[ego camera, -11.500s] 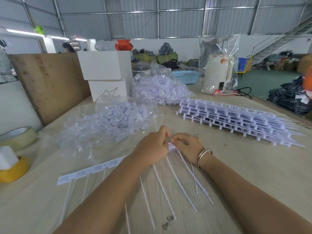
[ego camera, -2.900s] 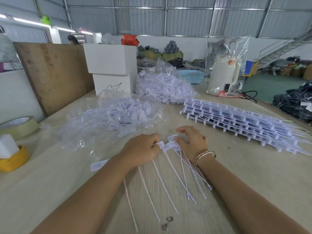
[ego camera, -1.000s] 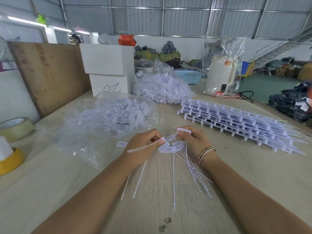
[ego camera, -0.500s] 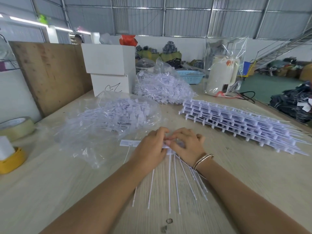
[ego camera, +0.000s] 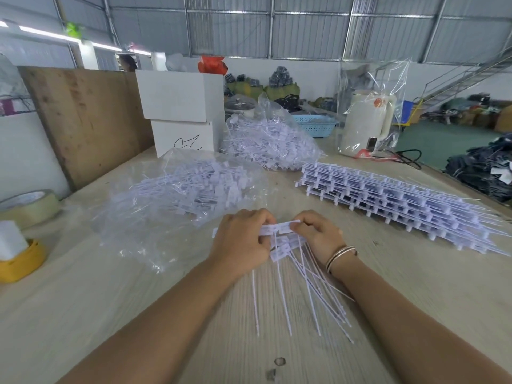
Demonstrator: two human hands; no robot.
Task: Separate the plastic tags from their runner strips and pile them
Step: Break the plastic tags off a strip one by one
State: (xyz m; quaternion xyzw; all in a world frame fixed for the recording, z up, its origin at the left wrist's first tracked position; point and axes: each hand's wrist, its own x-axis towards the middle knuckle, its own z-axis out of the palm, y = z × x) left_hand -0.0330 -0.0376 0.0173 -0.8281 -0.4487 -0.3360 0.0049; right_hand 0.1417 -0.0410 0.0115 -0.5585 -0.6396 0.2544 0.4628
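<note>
Across the whole lower frame runs a pale wooden table [ego camera: 110, 314], two bare forearms coming in from the bottom corners. Right of centre lies a big flat stack of tag strips [ego camera: 401, 206], unseparated, fanning toward the right edge. Left of centre sits a clear bag of loose tags [ego camera: 182, 189]; a second, fuller bag [ego camera: 271, 145] is behind it, upper middle. Upper left: a wooden board [ego camera: 83, 120] standing on edge, two stacked white boxes [ego camera: 180, 112] beside it. Upper right: a cream kettle [ego camera: 365, 123] inside clear plastic wrap. Left edge: a tape roll [ego camera: 27, 206], and below it a yellow holder [ego camera: 19, 261] with a white block in it.

Centre frame, the two hands meet just in front of the near bag. Left hand [ego camera: 241, 242] is curled, fingers and thumb pinching one end of a short white runner strip [ego camera: 277, 228]. Right hand [ego camera: 318, 236], bracelets at the wrist, has its fingers curled on the strip's other end. Below the hands a small bunch of separated tags [ego camera: 307, 284] fans down onto the table, flat heads near the palms, thin tails pointing toward the bottom edge. Whether the right hand also grips those heads, cannot tell.
</note>
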